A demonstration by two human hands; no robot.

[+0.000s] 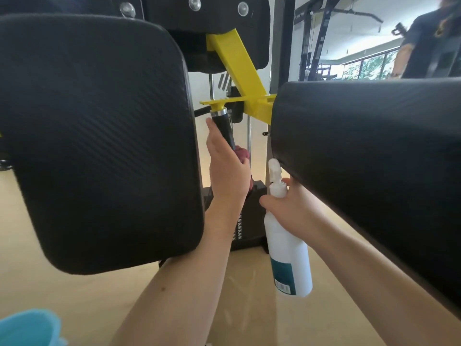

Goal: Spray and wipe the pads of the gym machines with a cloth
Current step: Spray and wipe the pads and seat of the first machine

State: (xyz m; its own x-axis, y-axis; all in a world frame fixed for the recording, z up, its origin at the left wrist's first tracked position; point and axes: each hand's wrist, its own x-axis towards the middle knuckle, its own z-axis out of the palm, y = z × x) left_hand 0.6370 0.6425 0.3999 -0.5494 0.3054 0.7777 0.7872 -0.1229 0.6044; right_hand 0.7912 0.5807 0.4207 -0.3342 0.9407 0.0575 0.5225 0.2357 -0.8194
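Observation:
Two black pads fill the view: a large textured pad (99,136) on the left and a smooth pad (369,151) on the right. Between them my left hand (228,168) wraps a dark red cloth (242,154) around a black handle grip (225,128) hanging from the yellow frame (239,68). Only a small part of the cloth shows past my fingers. My right hand (291,208) grips the neck of a white spray bottle (287,248), whose nozzle sits right under the edge of the right pad.
A black machine base (249,236) stands on the light wooden floor behind my hands. A light blue container (30,328) shows at the bottom left corner. Another person (429,38) stands at the upper right near more gym equipment and windows.

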